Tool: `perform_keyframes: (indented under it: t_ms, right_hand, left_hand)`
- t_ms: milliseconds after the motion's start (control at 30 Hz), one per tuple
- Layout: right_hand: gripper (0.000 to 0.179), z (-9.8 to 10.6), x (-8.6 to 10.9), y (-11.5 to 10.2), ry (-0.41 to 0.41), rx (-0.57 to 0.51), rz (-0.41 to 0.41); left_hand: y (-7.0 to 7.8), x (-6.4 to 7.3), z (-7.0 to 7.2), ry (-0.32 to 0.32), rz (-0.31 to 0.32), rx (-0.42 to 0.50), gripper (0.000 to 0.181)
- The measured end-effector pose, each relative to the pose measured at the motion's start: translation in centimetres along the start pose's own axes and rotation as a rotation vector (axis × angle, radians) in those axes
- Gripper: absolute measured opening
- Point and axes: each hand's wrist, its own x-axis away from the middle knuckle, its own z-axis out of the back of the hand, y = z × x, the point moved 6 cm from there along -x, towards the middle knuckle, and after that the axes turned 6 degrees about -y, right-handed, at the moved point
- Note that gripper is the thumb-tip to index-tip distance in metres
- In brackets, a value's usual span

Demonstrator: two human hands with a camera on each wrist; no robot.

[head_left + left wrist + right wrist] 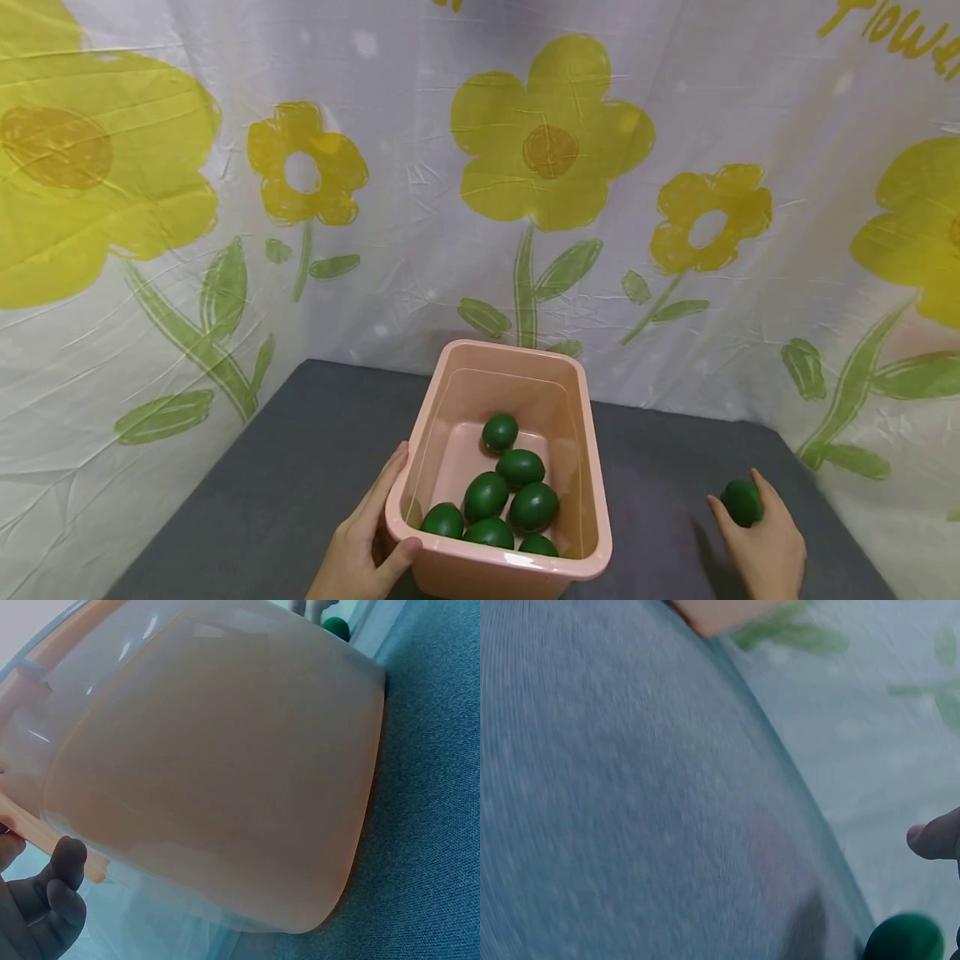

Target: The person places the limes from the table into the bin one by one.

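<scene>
A pink plastic bin stands on the table with several smooth, dark green egg-shaped fruits in it. They lie mostly toward its near end. My left hand grips the bin's near left corner, thumb at the front rim and fingers along the left side. Well to the right of the bin, my right hand holds another green egg-shaped fruit between thumb and fingers, seemingly above the table. In the right wrist view only part of that fruit and one digit show.
A dark grey cloth covers the table. Behind it and at both sides hangs a white curtain printed with yellow flowers; the bin's far end stands close to it.
</scene>
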Motion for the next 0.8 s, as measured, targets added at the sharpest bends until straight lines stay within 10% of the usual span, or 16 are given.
perform_keyframes:
  t_ms: [800]
  right_hand:
    - [0.083,-1.5,-0.8,6.1,0.033,-0.166,-0.26]
  left_hand:
    - [0.2,0.2,0.2,-0.008,-0.06,-0.042,0.089]
